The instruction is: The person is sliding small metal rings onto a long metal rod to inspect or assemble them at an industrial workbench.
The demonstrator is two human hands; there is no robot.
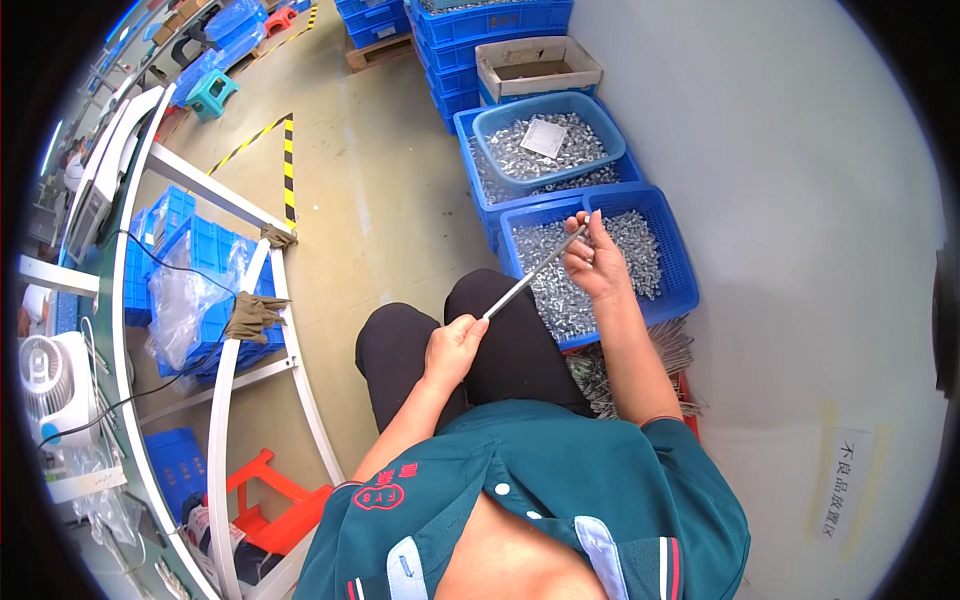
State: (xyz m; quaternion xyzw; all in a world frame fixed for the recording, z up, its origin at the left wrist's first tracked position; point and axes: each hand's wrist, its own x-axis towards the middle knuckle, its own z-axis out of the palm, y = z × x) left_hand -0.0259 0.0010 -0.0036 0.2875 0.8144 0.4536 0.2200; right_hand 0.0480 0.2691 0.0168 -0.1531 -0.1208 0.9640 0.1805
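A long thin metal rod (pixel 527 278) slants across in front of my knees, from lower left to upper right. My left hand (pixel 455 350) is closed in a fist around its lower end, above my lap. At the upper end, the fingers of my right hand (pixel 597 262) pinch the rod's tip; whether a small part sits there too, I cannot make out. Below my right hand stands a blue basket (pixel 684 262) with a divider, filled with small silvery metal fittings (pixel 548 243). Against its near side lies a bundle of thin metal rods (pixel 672 352), partly hidden by my right forearm.
Behind the basket, a lighter blue basket (pixel 612 135) of fittings rests in a crate, with stacked blue crates (pixel 440 60) beyond. A white wall (pixel 800 200) bounds the right. On the left are a white-framed bench (pixel 215 440), a fan (pixel 50 385) and a red stool (pixel 270 500).
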